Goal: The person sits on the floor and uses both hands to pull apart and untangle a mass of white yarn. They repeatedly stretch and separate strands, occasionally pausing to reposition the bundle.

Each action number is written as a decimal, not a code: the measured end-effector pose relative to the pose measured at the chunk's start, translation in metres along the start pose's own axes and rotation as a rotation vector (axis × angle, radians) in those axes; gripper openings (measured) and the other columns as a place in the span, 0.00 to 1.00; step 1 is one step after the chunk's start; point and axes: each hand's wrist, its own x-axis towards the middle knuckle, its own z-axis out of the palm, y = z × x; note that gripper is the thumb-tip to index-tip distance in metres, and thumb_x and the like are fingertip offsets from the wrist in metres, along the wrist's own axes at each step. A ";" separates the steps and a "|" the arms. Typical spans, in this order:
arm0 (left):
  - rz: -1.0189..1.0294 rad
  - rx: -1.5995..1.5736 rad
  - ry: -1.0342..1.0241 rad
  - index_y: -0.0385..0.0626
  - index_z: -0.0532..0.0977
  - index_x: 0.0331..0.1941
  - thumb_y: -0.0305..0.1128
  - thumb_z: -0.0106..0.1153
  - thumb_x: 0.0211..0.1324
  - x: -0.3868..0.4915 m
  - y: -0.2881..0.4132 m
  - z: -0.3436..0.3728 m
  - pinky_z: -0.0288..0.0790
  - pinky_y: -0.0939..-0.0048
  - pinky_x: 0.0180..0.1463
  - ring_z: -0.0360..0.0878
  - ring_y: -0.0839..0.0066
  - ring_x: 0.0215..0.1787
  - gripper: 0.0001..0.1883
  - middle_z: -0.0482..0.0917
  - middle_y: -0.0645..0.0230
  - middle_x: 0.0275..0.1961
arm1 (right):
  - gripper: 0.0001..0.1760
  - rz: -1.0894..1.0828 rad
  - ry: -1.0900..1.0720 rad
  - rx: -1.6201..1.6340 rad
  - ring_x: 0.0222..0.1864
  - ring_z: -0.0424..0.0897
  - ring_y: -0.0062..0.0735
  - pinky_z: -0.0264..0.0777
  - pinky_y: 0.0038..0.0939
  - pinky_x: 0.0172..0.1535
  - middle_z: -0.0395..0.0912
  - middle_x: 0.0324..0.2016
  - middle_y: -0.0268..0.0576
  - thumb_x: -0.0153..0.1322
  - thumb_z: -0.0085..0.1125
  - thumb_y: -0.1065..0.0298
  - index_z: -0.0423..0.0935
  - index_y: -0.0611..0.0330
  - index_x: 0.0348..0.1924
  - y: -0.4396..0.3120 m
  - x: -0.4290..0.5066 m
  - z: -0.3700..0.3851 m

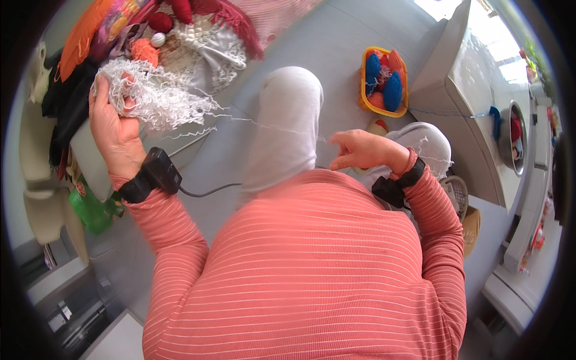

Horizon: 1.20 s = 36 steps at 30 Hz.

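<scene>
My left hand point(114, 135) holds up a loose tangle of crinkled white yarn point(157, 96), the thumb and some fingers showing through it. From the tangle a single white strand point(261, 123) runs across my grey-trousered knee to my right hand point(371, 150). That hand is curled with the strand at its fingertips, which are blurred. More white yarn point(434, 159) lies over my other knee. Black devices with cables are strapped to both wrists.
A yellow basket point(363, 96) of blue and orange yarn balls stands on the floor, a blue strand leading to a table point(486, 94) with a metal bowl point(513, 135). At upper left are piled fabrics, an orange yarn ball point(145, 51) and white lace cloth point(220, 49). A green bag point(96, 209) sits below.
</scene>
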 end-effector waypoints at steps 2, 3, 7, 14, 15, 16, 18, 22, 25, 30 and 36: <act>0.006 0.018 0.000 0.44 0.74 0.41 0.37 0.53 0.67 0.003 0.006 -0.006 0.68 0.80 0.24 0.80 0.77 0.31 0.09 0.82 0.65 0.34 | 0.12 0.142 -0.237 0.173 0.23 0.67 0.15 0.63 0.20 0.25 0.69 0.20 0.29 0.72 0.56 0.63 0.77 0.64 0.42 -0.003 -0.004 -0.019; 0.013 0.027 -0.010 0.43 0.74 0.41 0.37 0.53 0.67 0.005 0.006 -0.010 0.68 0.80 0.24 0.80 0.77 0.30 0.09 0.82 0.65 0.34 | 0.11 0.000 -0.031 0.234 0.24 0.68 0.13 0.62 0.19 0.25 0.70 0.20 0.28 0.73 0.53 0.64 0.76 0.63 0.32 -0.005 -0.016 -0.028; -0.043 0.006 0.055 0.43 0.74 0.42 0.37 0.52 0.67 0.013 -0.009 -0.029 0.76 0.71 0.35 0.81 0.74 0.35 0.10 0.82 0.65 0.36 | 0.07 -0.035 0.551 0.885 0.20 0.62 0.13 0.56 0.18 0.21 0.65 0.21 0.28 0.74 0.52 0.67 0.72 0.61 0.35 -0.004 -0.089 -0.074; -0.094 -0.010 0.056 0.41 0.73 0.42 0.38 0.51 0.68 0.013 -0.038 -0.048 0.76 0.68 0.41 0.81 0.71 0.37 0.11 0.80 0.65 0.38 | 0.08 -0.451 1.025 1.285 0.17 0.52 0.17 0.49 0.20 0.18 0.55 0.20 0.30 0.77 0.48 0.68 0.66 0.62 0.34 0.073 -0.257 -0.130; -0.086 -0.009 0.075 0.41 0.72 0.41 0.38 0.51 0.68 0.014 -0.040 -0.048 0.76 0.67 0.40 0.81 0.70 0.36 0.11 0.80 0.65 0.38 | 0.08 -0.449 1.107 1.349 0.17 0.52 0.18 0.48 0.21 0.18 0.56 0.20 0.31 0.77 0.47 0.69 0.66 0.63 0.34 0.090 -0.285 -0.137; -0.077 0.049 0.117 0.42 0.72 0.41 0.38 0.51 0.68 0.015 -0.041 -0.050 0.76 0.68 0.40 0.80 0.71 0.35 0.11 0.80 0.65 0.37 | 0.08 -0.454 1.107 1.357 0.17 0.52 0.18 0.49 0.21 0.18 0.56 0.20 0.31 0.77 0.47 0.70 0.66 0.63 0.34 0.108 -0.310 -0.142; -0.064 0.127 0.141 0.43 0.72 0.41 0.38 0.51 0.68 0.016 -0.040 -0.053 0.75 0.69 0.38 0.79 0.72 0.33 0.10 0.79 0.67 0.36 | 0.08 -0.440 1.194 1.446 0.16 0.53 0.18 0.50 0.21 0.17 0.57 0.20 0.32 0.77 0.46 0.71 0.66 0.64 0.33 0.139 -0.349 -0.146; -0.145 0.097 0.074 0.45 0.72 0.41 0.39 0.52 0.67 0.012 -0.029 -0.065 0.71 0.72 0.41 0.77 0.75 0.35 0.10 0.77 0.70 0.37 | 0.06 -0.139 1.435 1.251 0.16 0.55 0.16 0.51 0.20 0.17 0.58 0.18 0.31 0.76 0.48 0.72 0.69 0.66 0.37 0.132 -0.368 -0.146; -0.010 0.162 0.066 0.42 0.71 0.47 0.38 0.54 0.66 0.011 -0.027 -0.070 0.70 0.71 0.50 0.75 0.76 0.44 0.13 0.75 0.67 0.43 | 0.09 0.223 1.272 0.849 0.16 0.56 0.11 0.49 0.17 0.17 0.60 0.19 0.26 0.76 0.50 0.69 0.74 0.65 0.44 0.077 -0.328 -0.140; -0.167 0.165 0.068 0.42 0.72 0.46 0.41 0.55 0.65 0.025 -0.034 -0.067 0.72 0.72 0.41 0.77 0.77 0.37 0.15 0.79 0.67 0.39 | 0.06 0.441 0.927 0.291 0.19 0.65 0.09 0.53 0.14 0.20 0.73 0.22 0.28 0.71 0.57 0.67 0.79 0.59 0.33 0.003 -0.258 -0.126; -0.165 0.151 0.043 0.42 0.74 0.45 0.41 0.55 0.66 0.021 -0.037 -0.063 0.74 0.73 0.39 0.77 0.78 0.35 0.14 0.79 0.68 0.37 | 0.14 0.514 0.673 -0.246 0.25 0.71 0.30 0.68 0.31 0.32 0.73 0.25 0.41 0.62 0.67 0.69 0.74 0.66 0.35 0.042 -0.219 -0.076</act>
